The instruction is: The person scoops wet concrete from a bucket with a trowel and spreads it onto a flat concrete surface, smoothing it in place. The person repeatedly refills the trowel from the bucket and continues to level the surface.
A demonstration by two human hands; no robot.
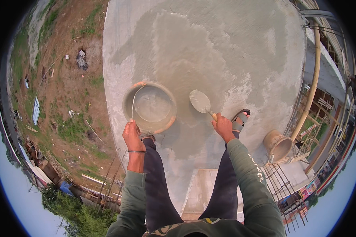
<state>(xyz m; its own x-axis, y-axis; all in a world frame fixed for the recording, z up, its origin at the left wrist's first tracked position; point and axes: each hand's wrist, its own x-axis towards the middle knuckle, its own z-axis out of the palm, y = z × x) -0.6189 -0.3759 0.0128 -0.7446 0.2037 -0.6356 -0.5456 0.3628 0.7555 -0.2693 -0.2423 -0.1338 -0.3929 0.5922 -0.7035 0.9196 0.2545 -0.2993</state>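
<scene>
My left hand (131,136) is closed on the thin wire handle of a round bucket (168,123), just left of the middle. Grey, wet cement mix (152,104) lies inside the bucket, and its rim is stained orange in places. In my right hand (224,127) is the wooden grip of a trowel (200,101) with a rounded blade smeared grey. The blade is over the wet grey slab (182,51), to the right of the bucket; whether it touches the surface I cannot tell. Both sleeves are dark green.
A second bucket (278,145) stands tilted at the slab's right edge, beside bamboo poles (313,79). Steel rods (283,183) stick out at the lower right. Beyond the slab's left edge lies lower ground (75,98) with grass and debris. My sandalled foot (241,119) is near the trowel.
</scene>
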